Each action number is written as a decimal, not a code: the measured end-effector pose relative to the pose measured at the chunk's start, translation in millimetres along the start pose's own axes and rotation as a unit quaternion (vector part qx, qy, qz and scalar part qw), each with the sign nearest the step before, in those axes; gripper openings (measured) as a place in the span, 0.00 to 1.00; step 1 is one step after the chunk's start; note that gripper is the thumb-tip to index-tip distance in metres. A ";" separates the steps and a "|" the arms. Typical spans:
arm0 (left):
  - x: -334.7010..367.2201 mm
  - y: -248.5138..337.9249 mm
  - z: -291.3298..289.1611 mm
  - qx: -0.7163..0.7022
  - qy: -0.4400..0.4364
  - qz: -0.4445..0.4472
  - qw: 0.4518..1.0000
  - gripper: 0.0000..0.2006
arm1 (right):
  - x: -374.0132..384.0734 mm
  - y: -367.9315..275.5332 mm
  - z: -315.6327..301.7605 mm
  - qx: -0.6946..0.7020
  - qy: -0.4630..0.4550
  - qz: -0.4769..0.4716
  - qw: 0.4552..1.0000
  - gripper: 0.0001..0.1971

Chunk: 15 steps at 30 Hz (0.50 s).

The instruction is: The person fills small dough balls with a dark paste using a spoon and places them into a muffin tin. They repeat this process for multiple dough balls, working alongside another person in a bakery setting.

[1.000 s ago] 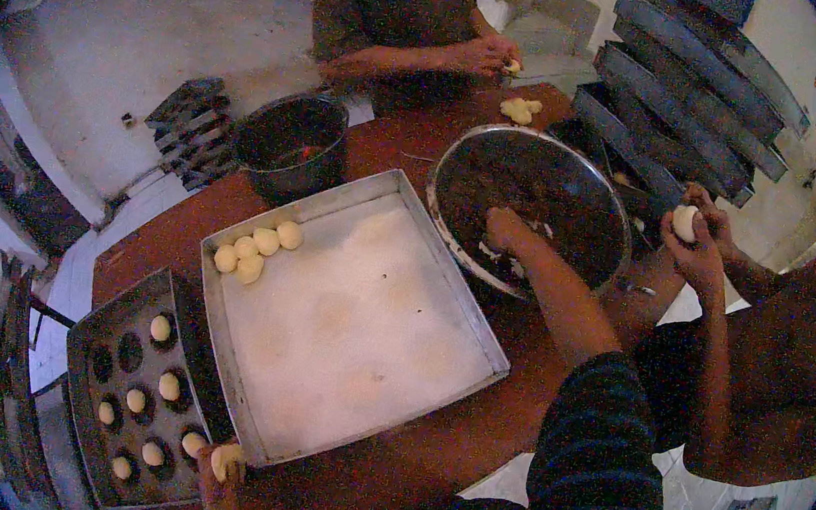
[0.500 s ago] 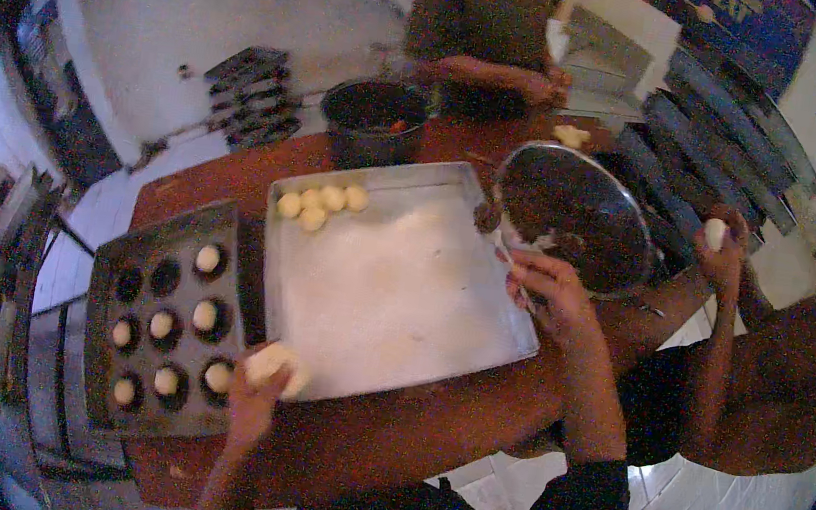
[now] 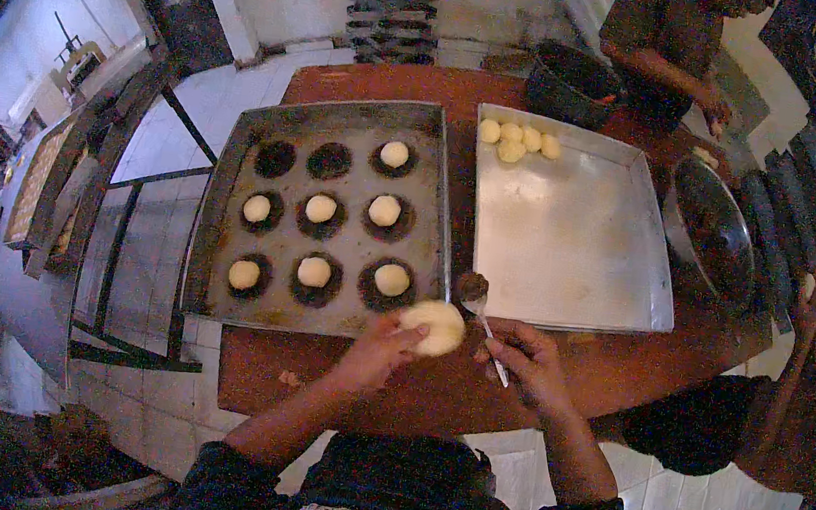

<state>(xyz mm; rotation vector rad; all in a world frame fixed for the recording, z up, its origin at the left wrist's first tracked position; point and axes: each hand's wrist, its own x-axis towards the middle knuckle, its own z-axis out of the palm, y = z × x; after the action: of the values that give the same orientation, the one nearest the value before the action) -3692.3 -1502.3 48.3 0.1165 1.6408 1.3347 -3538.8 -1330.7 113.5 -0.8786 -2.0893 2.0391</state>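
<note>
A flattened piece of pale dough point(image 3: 434, 329) rests in my left hand point(image 3: 374, 355), the thumb pressed on its near side. My right hand point(image 3: 528, 366) grips a metal spoon point(image 3: 482, 313) by its handle. Dark brown filling point(image 3: 471, 285) sits heaped in the spoon's bowl, close beside the dough. To the left, a baking tray point(image 3: 223, 196) has round dark spots, most with a pale dough ball point(image 3: 321, 209) on them; two spots at the far left hold no ball. Several yellowish dough balls point(image 3: 510, 150) cluster in the far left corner of the silver tray point(image 3: 561, 325).
A metal bowl point(image 3: 686, 201) stands right of the silver tray. Behind is a black bucket point(image 3: 571, 80); a co-worker point(image 3: 652, 56) stands near it. Another person's hand point(image 3: 810, 295) shows at the right. Dark stacked pans point(image 3: 390, 21) are at the back.
My right hand has drawn the filled spoon away from the bowl toward the dough in my left hand. The view has swung left, bringing the baking tray nearer the middle.
</note>
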 end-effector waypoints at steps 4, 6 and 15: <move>-11.7 5.3 -32.8 -0.053 -0.017 0.145 0.988 0.18 | -9.5 2.8 32.9 -0.021 -0.063 0.018 0.998 0.18; -17.9 8.1 -36.1 -0.132 -0.090 0.172 0.972 0.18 | -12.4 8.1 48.2 -0.012 -0.055 0.053 0.997 0.20; -4.4 -27.1 11.9 -0.398 -0.165 0.176 0.885 0.24 | -5.0 94.9 71.9 -0.405 0.230 -0.338 0.818 0.33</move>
<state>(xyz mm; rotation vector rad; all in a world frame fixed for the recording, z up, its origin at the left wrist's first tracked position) -3668.6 -1507.3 30.6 0.1399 0.7117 2.0456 -3535.4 -1402.4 18.4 -0.4679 -2.4299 0.4966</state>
